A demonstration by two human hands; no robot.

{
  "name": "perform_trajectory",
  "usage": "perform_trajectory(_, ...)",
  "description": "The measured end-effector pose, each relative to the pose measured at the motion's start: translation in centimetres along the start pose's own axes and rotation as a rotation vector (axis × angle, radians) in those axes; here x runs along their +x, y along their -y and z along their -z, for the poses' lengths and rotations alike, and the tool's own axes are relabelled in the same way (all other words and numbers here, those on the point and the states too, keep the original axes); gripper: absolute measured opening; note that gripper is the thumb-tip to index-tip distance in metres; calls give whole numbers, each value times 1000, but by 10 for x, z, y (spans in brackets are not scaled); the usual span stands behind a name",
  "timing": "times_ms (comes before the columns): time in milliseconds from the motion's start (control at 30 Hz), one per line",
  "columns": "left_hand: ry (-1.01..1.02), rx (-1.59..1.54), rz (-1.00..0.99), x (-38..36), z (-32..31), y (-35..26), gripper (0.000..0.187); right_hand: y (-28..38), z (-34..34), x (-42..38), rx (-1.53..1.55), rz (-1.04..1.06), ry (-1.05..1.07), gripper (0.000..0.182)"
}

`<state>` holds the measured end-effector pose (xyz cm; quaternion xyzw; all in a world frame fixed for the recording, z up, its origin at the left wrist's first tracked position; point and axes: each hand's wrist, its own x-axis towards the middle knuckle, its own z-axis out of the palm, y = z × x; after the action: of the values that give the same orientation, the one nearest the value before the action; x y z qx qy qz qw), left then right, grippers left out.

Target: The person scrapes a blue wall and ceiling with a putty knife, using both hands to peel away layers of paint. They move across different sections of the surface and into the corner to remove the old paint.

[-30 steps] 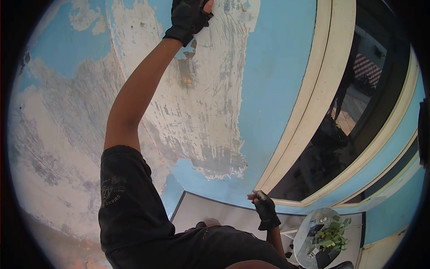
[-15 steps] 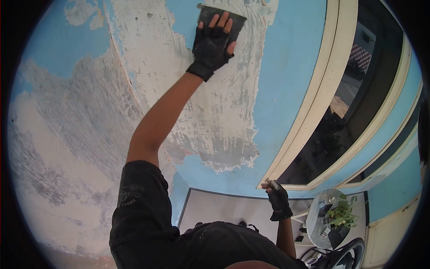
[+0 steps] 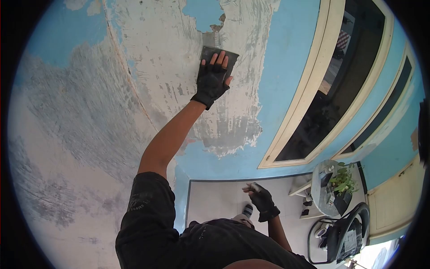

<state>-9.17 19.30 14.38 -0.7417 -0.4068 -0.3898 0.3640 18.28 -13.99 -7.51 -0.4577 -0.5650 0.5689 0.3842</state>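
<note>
My left hand [image 3: 212, 83], in a black fingerless glove, presses with outstretched fingers on a dark flat blade that looks like a putty spreader [image 3: 229, 59]. The blade lies against the patchy wall [image 3: 168, 67], its wide edge upward and the palm over its lower part. Just above it is a smooth grey strip, with a chipped spot [image 3: 218, 24] higher up. Low at the right, away from the wall, my right hand [image 3: 261, 199] wears a matching glove. Its fingers are loosely bent and apart, with pale grey smears on them, and no held object shows.
A cream-framed window [image 3: 286, 163] is set in the blue wall to the right. Below it stand a round table [image 3: 319, 193] with a potted plant [image 3: 342, 179] and a black-framed chair [image 3: 365, 215]. Pale floor [image 3: 215, 197] runs along the wall's foot.
My left hand and the spreader have slid down the wall, uncovering blue paint and the chipped spot above. My right hand has moved left. The view has shifted, showing more floor and the chair.
</note>
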Motion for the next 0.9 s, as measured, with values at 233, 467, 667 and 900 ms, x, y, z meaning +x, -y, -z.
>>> perform_trajectory(233,-81,-38,-22,41,6,6,76,-1,5,-11,-86,73,-170,39)
perform_trajectory(467,-313,135,-140,180,49,37,67,5,14,6,-122,7,-158,39)
perform_trajectory(667,-372,292,-108,311,96,83,66,19,42,25,-2,52,-136,44)
perform_trajectory(900,-402,355,-37,336,95,72,68,49,103,49,-96,118,-212,53)
